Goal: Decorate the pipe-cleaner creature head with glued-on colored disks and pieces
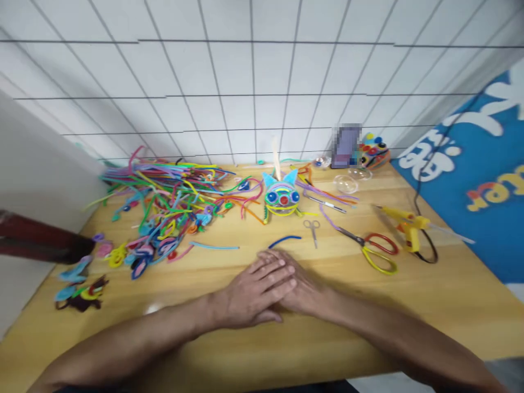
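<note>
My left hand (254,292) lies flat across the back of my right hand (305,292), near the front middle of the wooden table. The left fingers are stretched out and hold nothing. Most of the right hand's fingers are hidden beneath the left. Just beyond the hands lies a short dark blue pipe cleaner (284,240). Small scissors (313,232) rest a little farther off. Behind them stands a cat-like figure (281,199) with blue ears, blue eyes and a red nose, a pale stick rising behind it. A light blue pipe cleaner (215,246) lies to the left.
A heap of colourful pipe cleaners (164,191) spreads over the left. To the right lie red-and-yellow-handled scissors (372,251) and a yellow glue gun (409,226) with its cord. Clear plastic shells (346,184), a phone (346,146) and a second colourful figure (374,152) are at the back right.
</note>
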The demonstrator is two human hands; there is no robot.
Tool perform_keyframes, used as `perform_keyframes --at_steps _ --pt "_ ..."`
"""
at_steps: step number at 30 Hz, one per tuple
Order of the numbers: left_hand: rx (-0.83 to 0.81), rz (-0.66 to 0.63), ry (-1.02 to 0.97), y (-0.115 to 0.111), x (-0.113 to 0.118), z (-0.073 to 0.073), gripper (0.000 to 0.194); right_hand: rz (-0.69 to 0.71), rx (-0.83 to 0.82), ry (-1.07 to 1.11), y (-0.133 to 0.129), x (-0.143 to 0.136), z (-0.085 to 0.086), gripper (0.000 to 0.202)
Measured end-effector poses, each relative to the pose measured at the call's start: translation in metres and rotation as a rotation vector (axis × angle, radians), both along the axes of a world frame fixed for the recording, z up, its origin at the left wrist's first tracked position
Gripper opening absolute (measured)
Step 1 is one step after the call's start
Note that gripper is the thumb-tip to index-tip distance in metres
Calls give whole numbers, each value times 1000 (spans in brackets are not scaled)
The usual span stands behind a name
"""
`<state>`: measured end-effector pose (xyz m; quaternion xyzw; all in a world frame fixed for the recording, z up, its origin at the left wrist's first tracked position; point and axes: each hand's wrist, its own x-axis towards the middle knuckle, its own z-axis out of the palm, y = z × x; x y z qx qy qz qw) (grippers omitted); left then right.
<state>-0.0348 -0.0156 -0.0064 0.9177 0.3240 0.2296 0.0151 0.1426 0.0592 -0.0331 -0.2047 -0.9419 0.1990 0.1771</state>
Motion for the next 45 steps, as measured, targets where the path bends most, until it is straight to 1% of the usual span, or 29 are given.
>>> perform_keyframes --at_steps 2,4,7,9,11,13,16,18,20,21,22,24,26,27,29,32,36,39,42,44,45 --pt "-56 89 -66 6 -4 -3 77 76 72 91 -3 2 5 25" --pt "-124 168 -164 11 -11 -5 76 125 148 176 -3 6 17 27" --pt "-215 214 -288 16 -19 -7 64 151 201 268 1 10 34 26" --pt "-243 233 -302 18 -20 -8 58 157 199 299 4 10 39 23" --pt "-244 250 -299 17 -19 -6 55 160 185 308 6 9 39 21" --pt "-229 249 -309 15 -16 -1 54 158 178 317 7 8 35 20" --pt "-213 251 -317 11 -15 12 49 155 193 311 6 8 30 20" --pt "-212 277 -298 14 -21 23 43 163 196 291 6 9 28 19" --pt "-204 346 -260 27 -34 37 38 176 171 267 7 9 27 18" --pt "-205 402 -233 38 -43 44 37 183 156 260 7 8 27 17" --pt "-210 491 -212 52 -53 52 37 192 141 254 7 8 27 16" --pt "-275 704 -132 88 -74 67 37 204 132 252 7 7 27 16" --pt "-333 943 15 127 -91 77 36 208 143 268 7 6 27 15" --pt "-337 1003 45 145 -98 79 36 207 150 276 7 6 26 16" --pt "-354 1060 81 176 -106 77 35 204 166 290 7 5 26 17" --pt "-386 1089 120 205 -111 64 33 196 183 302 7 5 24 18" --pt "-423 1100 103 223 -114 43 32 192 192 306 7 5 23 16" --pt "-433 1118 23 230 -115 37 29 193 186 285 7 5 22 16" --pt "-434 1132 -116 232 -117 41 23 191 175 286 6 6 22 15" --pt "-427 1124 -242 226 -118 51 21 180 153 315 7 6 20 13" --pt "-425 1110 -313 219 -118 56 22 165 130 335 8 6 20 12"
